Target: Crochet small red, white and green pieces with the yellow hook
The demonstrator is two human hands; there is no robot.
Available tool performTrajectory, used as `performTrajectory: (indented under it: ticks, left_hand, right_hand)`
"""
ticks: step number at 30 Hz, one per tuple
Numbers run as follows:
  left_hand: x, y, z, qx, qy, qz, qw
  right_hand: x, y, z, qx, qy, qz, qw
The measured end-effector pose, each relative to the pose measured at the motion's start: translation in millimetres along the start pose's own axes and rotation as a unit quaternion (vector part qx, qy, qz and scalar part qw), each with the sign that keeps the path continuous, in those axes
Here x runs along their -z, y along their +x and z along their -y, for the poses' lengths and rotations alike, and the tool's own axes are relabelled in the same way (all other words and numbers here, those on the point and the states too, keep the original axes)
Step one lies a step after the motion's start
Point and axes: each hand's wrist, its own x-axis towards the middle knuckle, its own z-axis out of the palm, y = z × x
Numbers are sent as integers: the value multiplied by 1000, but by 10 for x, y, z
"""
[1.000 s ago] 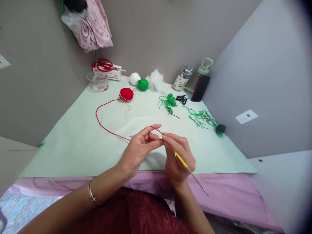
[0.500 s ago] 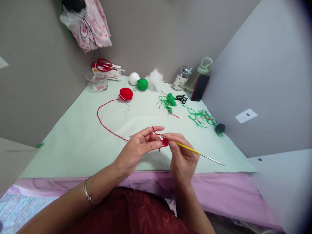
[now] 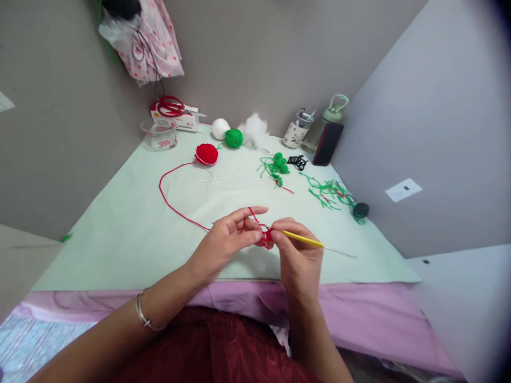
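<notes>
Between thumb and fingers, my left hand [image 3: 229, 239] pinches a small red crochet piece [image 3: 266, 237]. Red yarn [image 3: 175, 209] loops over its raised index finger and runs back across the table to a red yarn ball [image 3: 206, 154]. My right hand [image 3: 299, 255] grips a yellow-handled crochet hook [image 3: 302, 239] like a pen, its bare metal end pointing right. The hook's working tip is at the red piece, mostly hidden by my fingers. My two hands nearly touch there.
White [image 3: 220, 129] and green yarn balls [image 3: 233, 138] stand at the back beside white stuffing [image 3: 254, 130]. Green crocheted bits [image 3: 280, 163] and yarn scraps [image 3: 329, 191] lie right. Scissors [image 3: 171, 107], a plastic tub [image 3: 158, 135], a pen cup [image 3: 297, 130], a bottle [image 3: 319, 127] and a phone [image 3: 328, 144] line the back.
My right hand has shifted slightly left, and the hook has tilted so its free end sits higher and further left. The red piece has turned a little in my left fingers.
</notes>
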Motion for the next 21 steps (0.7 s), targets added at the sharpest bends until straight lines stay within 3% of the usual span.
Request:
performTrajectory:
  ticks: [4,13,21]
  left_hand:
    - [39,2,-48,-9,31,-9,999]
    - [-3,-18,-25,-26,76,28,996]
    - [53,-6,-102,-62,184,33,980]
  right_hand:
    - [23,8,-11,-22,33,-2,999]
    - [-12,-7,55,-4,-8,29,1000]
    - [32,4,8,-88,59,49,993]
